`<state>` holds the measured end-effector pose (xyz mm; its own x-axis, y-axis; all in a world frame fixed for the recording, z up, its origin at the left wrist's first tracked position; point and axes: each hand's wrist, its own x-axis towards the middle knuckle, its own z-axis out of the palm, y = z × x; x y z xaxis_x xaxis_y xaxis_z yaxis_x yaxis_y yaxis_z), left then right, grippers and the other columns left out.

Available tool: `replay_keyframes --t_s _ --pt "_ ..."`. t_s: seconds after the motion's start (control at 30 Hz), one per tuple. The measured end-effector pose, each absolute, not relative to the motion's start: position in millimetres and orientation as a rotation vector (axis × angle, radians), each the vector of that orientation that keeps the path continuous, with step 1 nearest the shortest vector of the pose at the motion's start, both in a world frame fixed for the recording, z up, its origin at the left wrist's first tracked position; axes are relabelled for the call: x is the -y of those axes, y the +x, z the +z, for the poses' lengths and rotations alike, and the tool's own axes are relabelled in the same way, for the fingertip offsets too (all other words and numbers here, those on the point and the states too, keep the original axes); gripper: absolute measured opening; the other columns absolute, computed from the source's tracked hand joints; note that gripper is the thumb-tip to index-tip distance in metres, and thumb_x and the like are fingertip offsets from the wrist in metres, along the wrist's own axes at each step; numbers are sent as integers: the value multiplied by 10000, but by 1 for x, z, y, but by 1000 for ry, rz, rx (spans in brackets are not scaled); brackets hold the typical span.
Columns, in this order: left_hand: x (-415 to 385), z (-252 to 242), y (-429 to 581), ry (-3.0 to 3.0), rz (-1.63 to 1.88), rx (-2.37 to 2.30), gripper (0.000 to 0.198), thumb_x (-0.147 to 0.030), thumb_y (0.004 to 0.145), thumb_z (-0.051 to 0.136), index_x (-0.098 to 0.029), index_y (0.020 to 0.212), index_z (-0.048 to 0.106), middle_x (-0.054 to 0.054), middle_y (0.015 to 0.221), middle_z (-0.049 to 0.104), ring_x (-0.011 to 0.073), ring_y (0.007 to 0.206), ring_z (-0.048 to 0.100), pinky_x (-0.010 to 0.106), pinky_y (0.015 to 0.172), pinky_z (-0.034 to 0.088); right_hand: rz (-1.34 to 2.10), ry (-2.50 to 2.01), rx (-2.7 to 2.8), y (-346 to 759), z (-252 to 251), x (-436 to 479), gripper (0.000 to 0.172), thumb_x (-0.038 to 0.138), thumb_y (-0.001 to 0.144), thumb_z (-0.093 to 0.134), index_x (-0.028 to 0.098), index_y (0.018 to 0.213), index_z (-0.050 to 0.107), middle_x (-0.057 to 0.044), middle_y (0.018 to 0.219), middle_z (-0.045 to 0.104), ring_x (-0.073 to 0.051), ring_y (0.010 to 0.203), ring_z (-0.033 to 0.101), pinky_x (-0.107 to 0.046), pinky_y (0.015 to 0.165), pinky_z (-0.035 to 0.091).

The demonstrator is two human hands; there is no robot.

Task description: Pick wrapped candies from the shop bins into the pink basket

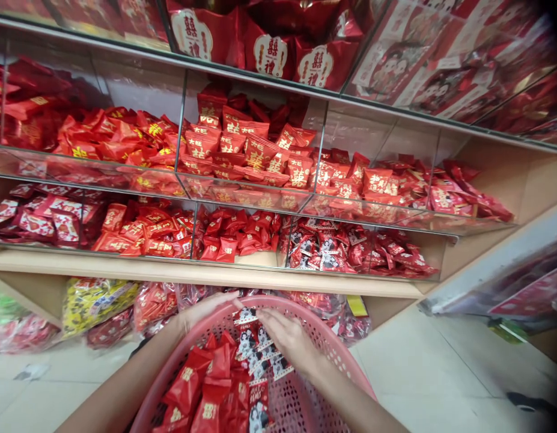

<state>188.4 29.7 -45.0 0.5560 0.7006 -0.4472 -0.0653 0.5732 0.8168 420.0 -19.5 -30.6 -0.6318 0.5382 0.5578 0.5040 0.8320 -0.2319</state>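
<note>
A pink perforated basket sits low in the head view, holding several red candy packets and packets printed with a picture. My left hand rests on the basket's far rim, fingers curled over it. My right hand lies inside the basket with its fingers spread on the picture packets. Above the basket stand clear acrylic bins full of red wrapped candies on a wooden shelf.
Large bags of sweets, yellow and red, lie under the shelf on the floor. The top tier holds big red gift bags. A tiled floor stretches to the right beside another display edge.
</note>
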Motion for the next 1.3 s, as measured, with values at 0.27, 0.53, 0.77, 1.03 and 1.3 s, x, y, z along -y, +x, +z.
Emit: replay_keyframes --t_s 0.27,0.53,0.77,1.03,1.3 --pt "-27 -45 189 928 635 -946 305 -430 726 609 -140 787 682 58 757 682 189 700 608 275 698 446 -248 -702 2507 420 -19 18 440 59 882 276 82 1302 404 -173 1175 581 -217 1106 538 -311 882 509" --pt "-35 -55 186 1179 625 -927 181 -320 639 695 -163 728 689 -6 697 641 160 732 548 247 764 375 -123 -622 2503 417 -28 28 375 83 880 342 126 1223 487 -164 1183 577 -222 1074 560 -332 872 511" --pt "-30 -42 192 1190 646 -835 111 -266 682 670 -159 662 652 -29 650 591 111 659 493 200 690 353 1197 -1249 1470 388 -34 59 254 334 856 426 172 1029 518 -92 938 639 -160 709 657 -253 506 553" --pt "-32 -47 190 1231 673 -867 104 -243 658 647 -152 612 625 -22 671 595 135 719 510 226 743 349 1632 -1213 1069 375 -30 58 435 559 698 587 137 632 504 -13 578 614 -63 397 515 -147 335 378" --pt "-40 -57 188 1318 650 -874 110 -243 649 633 -149 606 595 19 760 640 213 975 515 288 895 305 1671 -1210 872 365 -42 75 431 532 684 629 105 642 592 -53 575 648 -65 409 546 -150 396 419"
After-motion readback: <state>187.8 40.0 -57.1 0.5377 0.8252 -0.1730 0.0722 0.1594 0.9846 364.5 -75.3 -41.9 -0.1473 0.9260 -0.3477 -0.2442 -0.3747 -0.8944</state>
